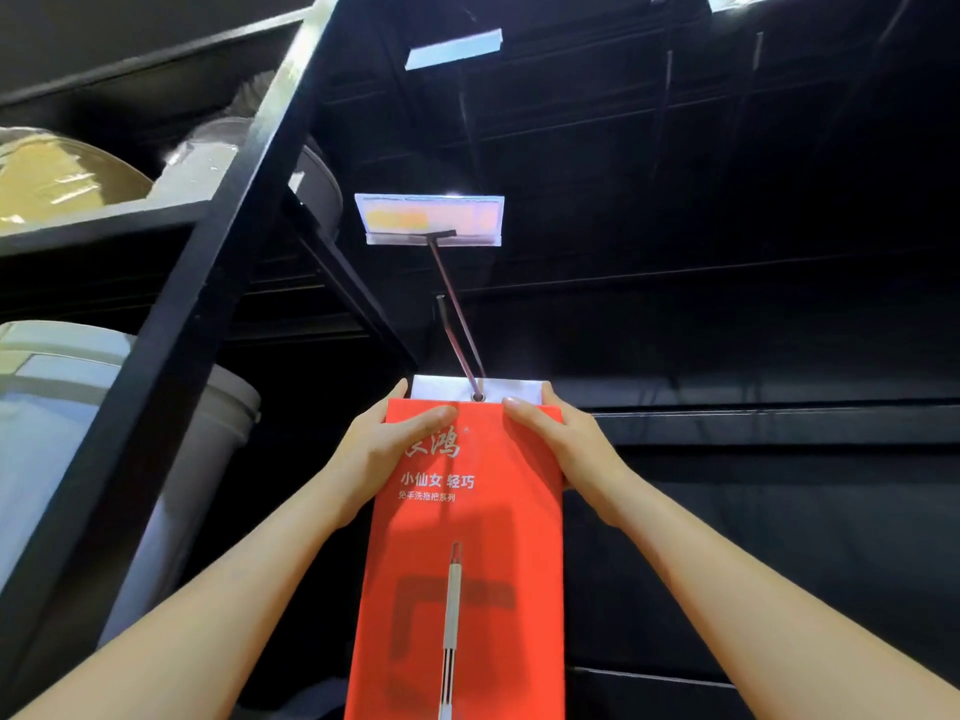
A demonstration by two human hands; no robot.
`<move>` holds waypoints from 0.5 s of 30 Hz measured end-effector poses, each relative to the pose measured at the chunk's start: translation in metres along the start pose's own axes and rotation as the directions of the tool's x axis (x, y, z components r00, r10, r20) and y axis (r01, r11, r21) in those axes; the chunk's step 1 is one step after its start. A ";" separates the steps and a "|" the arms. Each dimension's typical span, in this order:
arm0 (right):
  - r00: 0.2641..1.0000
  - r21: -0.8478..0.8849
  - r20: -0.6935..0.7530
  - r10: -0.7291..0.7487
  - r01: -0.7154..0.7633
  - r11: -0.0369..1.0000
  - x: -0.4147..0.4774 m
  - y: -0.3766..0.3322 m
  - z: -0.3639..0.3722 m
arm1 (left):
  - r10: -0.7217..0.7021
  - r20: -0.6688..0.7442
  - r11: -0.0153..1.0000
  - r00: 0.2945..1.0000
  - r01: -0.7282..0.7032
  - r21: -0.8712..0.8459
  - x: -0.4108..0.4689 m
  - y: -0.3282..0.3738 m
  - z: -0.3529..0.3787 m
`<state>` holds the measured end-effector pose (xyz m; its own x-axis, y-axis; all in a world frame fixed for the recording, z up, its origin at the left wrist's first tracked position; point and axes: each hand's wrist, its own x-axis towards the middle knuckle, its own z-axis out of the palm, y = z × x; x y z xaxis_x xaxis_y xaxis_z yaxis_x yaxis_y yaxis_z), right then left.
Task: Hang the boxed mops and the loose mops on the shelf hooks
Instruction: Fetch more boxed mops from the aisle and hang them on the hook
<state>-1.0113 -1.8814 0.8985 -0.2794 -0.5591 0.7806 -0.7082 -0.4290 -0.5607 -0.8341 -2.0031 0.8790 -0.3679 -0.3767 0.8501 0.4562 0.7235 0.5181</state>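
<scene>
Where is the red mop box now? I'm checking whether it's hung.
Centre of the head view: red mop box held between both hands, its white tab's hole on the hook.

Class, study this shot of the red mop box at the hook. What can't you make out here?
- Price tag on the hook: overexposed, print unreadable.
- Red mop box: bottom cut off by the frame's lower edge.
- Left hand and right hand: fingers behind the box hidden.
- Shelf back: too dark for detail.
</scene>
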 end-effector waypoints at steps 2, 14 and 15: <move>1.000 -0.007 0.007 0.017 -0.017 1.000 0.005 0.006 -0.001 | -0.038 -0.025 0.999 0.999 0.038 -0.010 0.005 -0.006 0.003; 0.989 -0.191 -0.146 0.009 -0.037 0.981 0.003 0.019 0.001 | -0.027 -0.140 0.939 0.990 0.073 0.335 0.019 -0.029 0.010; 0.987 -0.211 -0.159 0.003 -0.037 0.977 0.003 0.020 0.001 | -0.008 -0.156 0.926 0.988 0.066 0.373 0.018 -0.027 0.012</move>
<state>-1.0257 -1.8923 0.8889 -0.3813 -0.4404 0.8128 -0.8180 -0.2489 -0.5186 -0.8628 -2.0228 0.8793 -0.2403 -0.4681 0.8504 0.0961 0.8603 0.5007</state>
